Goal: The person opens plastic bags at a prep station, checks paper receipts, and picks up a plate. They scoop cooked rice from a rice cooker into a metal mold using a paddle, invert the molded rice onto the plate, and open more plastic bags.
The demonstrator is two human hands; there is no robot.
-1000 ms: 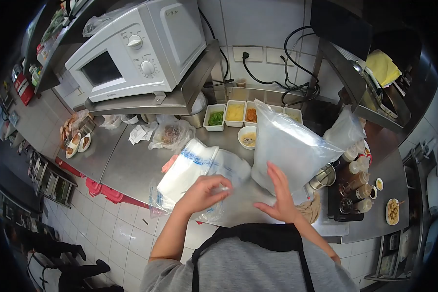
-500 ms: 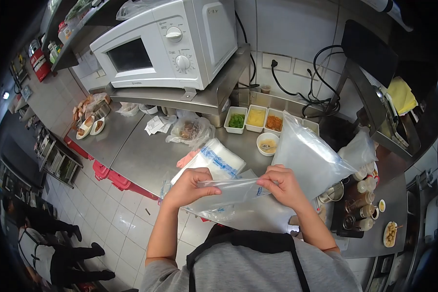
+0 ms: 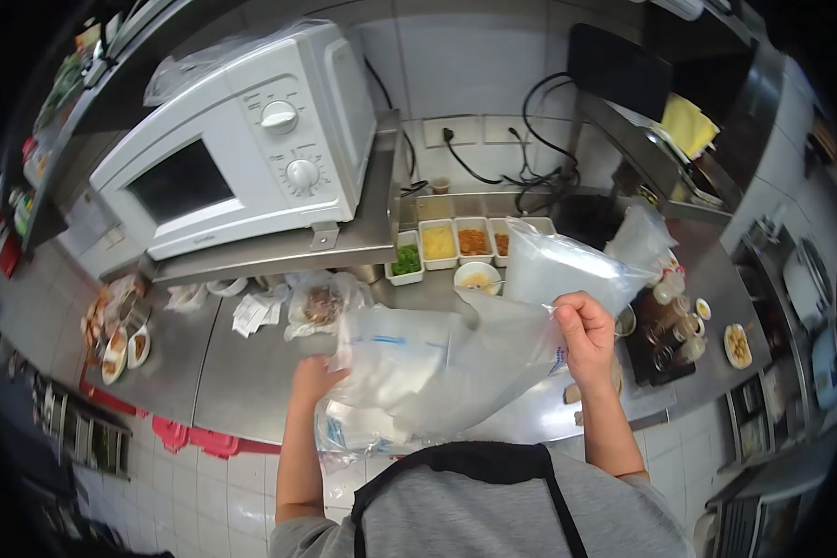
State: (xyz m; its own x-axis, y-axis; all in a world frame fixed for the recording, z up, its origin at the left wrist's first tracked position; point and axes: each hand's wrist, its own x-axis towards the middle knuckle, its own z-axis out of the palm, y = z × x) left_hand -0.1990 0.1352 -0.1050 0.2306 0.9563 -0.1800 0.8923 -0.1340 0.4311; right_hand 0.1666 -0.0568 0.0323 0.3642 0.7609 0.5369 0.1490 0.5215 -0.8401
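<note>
A clear plastic bag [image 3: 493, 363] is spread wide between my two hands above the steel counter. My right hand [image 3: 586, 337] pinches its upper right corner between thumb and fingers. On the other side my left hand [image 3: 318, 379] grips the left edge, its fingertips partly hidden by the film. Beneath and behind the bag a white pack with blue print shows through, blurred by the plastic. Close to my right hand stands a large, full-looking clear bag [image 3: 567, 270]. A knotted bag with brown contents [image 3: 322, 305] lies beyond my left hand.
White tubs of green [image 3: 405, 260], yellow [image 3: 438, 244] and orange [image 3: 474, 242] food line the back, with a small bowl [image 3: 479, 277] before them. A microwave [image 3: 242, 139] sits on a shelf above. Bottles [image 3: 670, 325] stand at right; receipts [image 3: 259, 311] lie at left.
My hands have moved apart, stretching the bag from a narrow gathered band into a wide sheet. My right hand has risen to the right. The head view has shifted, and the people at left are gone from sight.
</note>
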